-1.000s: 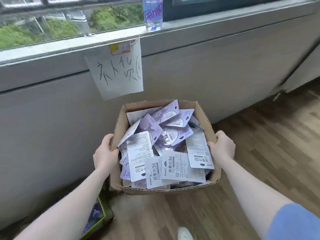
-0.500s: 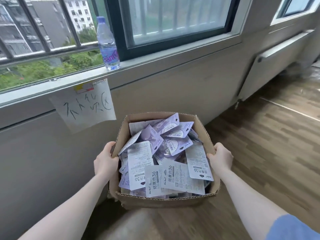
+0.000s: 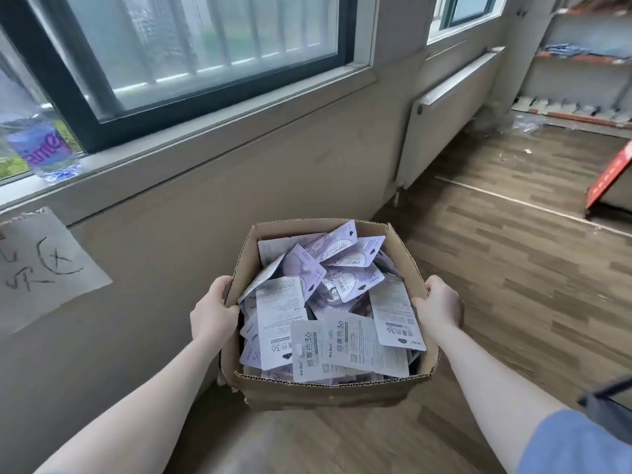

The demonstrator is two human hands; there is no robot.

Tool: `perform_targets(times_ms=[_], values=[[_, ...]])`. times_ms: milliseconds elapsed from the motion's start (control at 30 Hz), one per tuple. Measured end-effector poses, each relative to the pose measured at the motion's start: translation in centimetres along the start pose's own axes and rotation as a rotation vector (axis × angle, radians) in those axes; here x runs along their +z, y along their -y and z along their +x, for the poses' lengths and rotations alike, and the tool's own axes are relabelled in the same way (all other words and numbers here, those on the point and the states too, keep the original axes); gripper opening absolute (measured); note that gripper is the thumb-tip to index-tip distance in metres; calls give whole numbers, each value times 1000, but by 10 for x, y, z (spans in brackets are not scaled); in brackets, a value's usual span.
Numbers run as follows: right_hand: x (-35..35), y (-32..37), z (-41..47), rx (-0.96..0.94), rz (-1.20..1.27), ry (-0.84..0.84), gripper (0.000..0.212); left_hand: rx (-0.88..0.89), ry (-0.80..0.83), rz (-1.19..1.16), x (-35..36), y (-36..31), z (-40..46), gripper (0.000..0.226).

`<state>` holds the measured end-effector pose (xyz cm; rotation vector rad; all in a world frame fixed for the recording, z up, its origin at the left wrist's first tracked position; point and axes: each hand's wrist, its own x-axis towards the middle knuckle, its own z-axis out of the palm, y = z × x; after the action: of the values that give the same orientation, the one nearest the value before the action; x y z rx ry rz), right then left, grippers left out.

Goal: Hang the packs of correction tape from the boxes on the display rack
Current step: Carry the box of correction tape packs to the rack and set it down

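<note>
Fingers grip box of "36" packs.

Small shop or stockroom, metal display shelves with goods far right of the fingers, red sign board on wood-look floor, handwritten paper notice taped under the window

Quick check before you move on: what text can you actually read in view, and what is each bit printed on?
"烟熏色36" and "BoBo": nearest pack in the cardboard box.
"36": pack by the right hand, upside down.
"ame": partial, water bottle label.
Paper sign: handwriting, cut off, unreadable.
Packs' fine print: too small.
</note>
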<state>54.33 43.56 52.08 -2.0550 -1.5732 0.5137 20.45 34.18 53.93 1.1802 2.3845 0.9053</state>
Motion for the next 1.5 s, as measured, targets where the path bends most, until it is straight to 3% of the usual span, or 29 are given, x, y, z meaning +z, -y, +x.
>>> perform_targets(times_ms=[400, 900, 1133, 1500], values=[[-66, -28, 107, 95, 20, -190, 11, 229, 58, -22, 77, -135, 81, 53], [-53, -45, 304, 434, -52, -366, 13, 484, 349, -16, 263, -302, 294, 51], [-77, -61, 376, 546, -59, -434, 14, 603, 432, -1, 330, -401, 344, 51], [-139, -188, 523, 613, -44, -530, 10, 734, 477, 13, 496, -566, 344, 49]])
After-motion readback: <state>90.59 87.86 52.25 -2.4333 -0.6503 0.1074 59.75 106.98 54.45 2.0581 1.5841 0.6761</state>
